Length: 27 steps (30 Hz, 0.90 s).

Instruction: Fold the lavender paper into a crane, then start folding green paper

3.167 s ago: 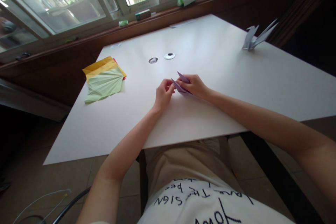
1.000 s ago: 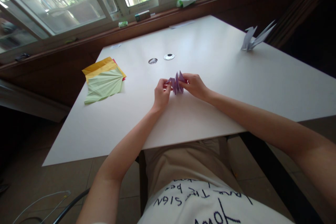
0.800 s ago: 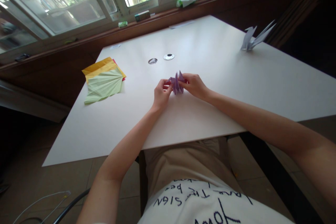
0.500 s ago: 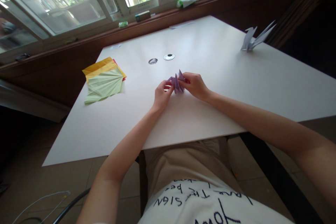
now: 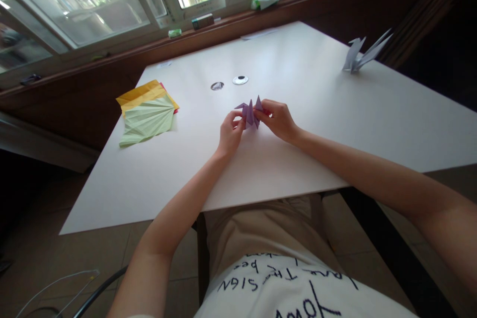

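Note:
A small purple origami crane (image 5: pixel 250 115) is held upright just over the white table, between my two hands. My left hand (image 5: pixel 231 131) pinches its left side near the lower edge, fingers closed. On the opposite side, my right hand (image 5: pixel 278 118) grips the crane between thumb and fingers. Its pointed folds stick up, and a thin bent tip shows above my left fingers. Parts of the paper are hidden behind the fingertips.
Pleated green paper (image 5: pixel 149 120) lies over yellow paper (image 5: pixel 139 94) at the left, with red paper beneath. Two round discs, a dark one (image 5: pixel 217 86) and a white-rimmed one (image 5: pixel 240 80), lie beyond my hands. A white folded paper bird (image 5: pixel 354 57) stands at the far right.
The purple crane has risen slightly and its bent tip shows more clearly above my left fingers. Both hands keep their hold, the left shifting a little.

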Available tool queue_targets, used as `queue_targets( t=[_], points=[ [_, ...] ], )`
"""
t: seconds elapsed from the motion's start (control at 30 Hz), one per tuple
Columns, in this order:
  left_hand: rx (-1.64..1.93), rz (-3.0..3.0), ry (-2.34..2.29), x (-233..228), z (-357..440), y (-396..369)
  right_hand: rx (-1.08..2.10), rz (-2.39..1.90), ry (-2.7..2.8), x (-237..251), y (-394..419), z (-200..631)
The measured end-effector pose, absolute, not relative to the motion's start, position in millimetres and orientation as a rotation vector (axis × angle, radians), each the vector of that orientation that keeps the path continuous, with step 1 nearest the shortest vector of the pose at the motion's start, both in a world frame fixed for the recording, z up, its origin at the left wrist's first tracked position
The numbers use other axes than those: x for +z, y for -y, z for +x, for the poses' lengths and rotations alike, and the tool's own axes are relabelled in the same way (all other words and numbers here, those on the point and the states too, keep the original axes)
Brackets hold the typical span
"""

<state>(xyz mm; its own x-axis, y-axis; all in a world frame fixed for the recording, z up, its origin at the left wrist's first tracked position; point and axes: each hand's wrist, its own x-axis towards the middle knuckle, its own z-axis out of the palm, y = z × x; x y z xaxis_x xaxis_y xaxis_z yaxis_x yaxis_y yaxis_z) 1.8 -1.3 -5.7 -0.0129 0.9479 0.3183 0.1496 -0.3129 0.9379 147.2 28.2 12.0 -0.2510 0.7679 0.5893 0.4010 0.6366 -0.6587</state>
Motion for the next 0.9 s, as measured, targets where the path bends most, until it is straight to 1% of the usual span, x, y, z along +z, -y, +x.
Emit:
queue_targets(
  t=[0.33,0.57,0.9],
  points=[
    [1.452,1.583,-1.264,-6.7,-0.8,1.1,0.541,-0.937,1.884,8.5,-30.6,147.4],
    [1.483,1.594,-1.272,-8.4,-2.2,-0.7,0.648,-0.934,1.89,8.5,-28.6,146.8],
    [1.455,1.579,-1.343,-6.5,-2.9,-0.7,0.547,-0.93,1.891,7.0,-29.3,146.7]
  ],
)
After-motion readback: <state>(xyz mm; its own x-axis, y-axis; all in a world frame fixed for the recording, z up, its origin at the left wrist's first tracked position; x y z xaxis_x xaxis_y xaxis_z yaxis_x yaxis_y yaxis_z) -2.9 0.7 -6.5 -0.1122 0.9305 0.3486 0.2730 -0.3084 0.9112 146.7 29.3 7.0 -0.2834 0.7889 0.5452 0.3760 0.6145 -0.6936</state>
